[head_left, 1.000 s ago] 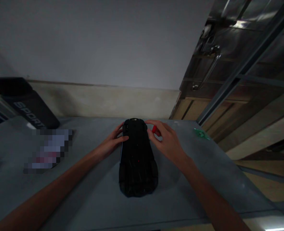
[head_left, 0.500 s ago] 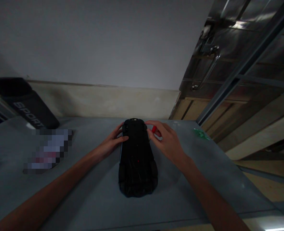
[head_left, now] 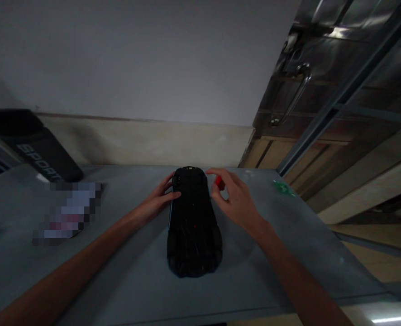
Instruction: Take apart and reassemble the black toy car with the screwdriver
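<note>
A toy car (head_left: 194, 226) lies upside down on the grey table, its black underside facing up. My left hand (head_left: 159, 194) grips its left edge near the far end, with the thumb resting on the underside and the fingers along the side. Close to the far right wheel is my right hand (head_left: 232, 194), curled around a small red object (head_left: 217, 180). Most of that object is hidden in the fingers, so its kind does not show. A small gap lies between the right thumb and the car.
A crumpled green plastic piece (head_left: 284, 188) lies on the grey table (head_left: 126, 280) at right. On the left are a pixelated flat item (head_left: 71, 210) and a black case marked SPORT (head_left: 47, 151). A wall (head_left: 153, 142) runs behind; a metal door (head_left: 288, 99) stands at right.
My right thumb and index finger have drawn slightly right, away from the car's side, with the red object still in the hand. The left hand and car have barely moved.
</note>
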A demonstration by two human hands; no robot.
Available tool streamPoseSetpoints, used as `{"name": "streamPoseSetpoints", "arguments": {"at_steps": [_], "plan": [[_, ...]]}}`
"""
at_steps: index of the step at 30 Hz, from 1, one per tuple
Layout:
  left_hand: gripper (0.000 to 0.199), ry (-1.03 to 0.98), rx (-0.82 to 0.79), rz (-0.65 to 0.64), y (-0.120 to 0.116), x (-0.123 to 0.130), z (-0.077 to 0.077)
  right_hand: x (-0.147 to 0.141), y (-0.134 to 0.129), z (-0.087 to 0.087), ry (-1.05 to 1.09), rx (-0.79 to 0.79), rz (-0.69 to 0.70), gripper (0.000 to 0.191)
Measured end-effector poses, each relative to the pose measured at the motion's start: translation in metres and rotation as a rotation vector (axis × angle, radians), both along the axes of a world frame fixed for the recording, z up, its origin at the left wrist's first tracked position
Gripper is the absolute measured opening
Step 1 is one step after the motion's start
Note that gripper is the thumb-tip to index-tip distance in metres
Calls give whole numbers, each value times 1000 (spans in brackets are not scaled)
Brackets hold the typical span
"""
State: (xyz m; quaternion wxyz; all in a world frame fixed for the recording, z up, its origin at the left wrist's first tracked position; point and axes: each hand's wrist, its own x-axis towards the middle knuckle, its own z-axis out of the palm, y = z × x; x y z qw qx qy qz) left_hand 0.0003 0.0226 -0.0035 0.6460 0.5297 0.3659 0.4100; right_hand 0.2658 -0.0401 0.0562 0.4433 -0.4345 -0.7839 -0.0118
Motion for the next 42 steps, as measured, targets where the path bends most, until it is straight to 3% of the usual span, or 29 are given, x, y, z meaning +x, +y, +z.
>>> {"name": "streamPoseSetpoints", "arguments": {"at_steps": [4, 10, 15, 21, 25, 31, 36, 42], "plan": [[102, -9, 3, -20, 2, -1, -3, 0, -2, 4, 4, -32, -13, 20], [109, 11, -18, -8, -1, -1, 1, 2, -4, 10, -101, 2, 99, 37], [106, 39, -19, 3, -1, -4, -3, 2, -5, 10, -125, 31, 29, 21], [98, 45, 13, -17, 4, -8, -13, 3, -8, 15, -134, 44, 28, 34], [105, 38, 27, -45, 5, -8, -15, 4, -6, 12, -81, 57, -29, 19], [114, 71, 9, -71, 2, -8, -11, 4, -9, 15, -81, -7, 54, 34], [117, 109, 16, -81, 1, -8, -5, 3, -11, 11, -32, -28, 24, 21], [117, 104, 26, -72, 1, -6, -4, 6, -9, 11, -112, 41, 38, 27]]}}
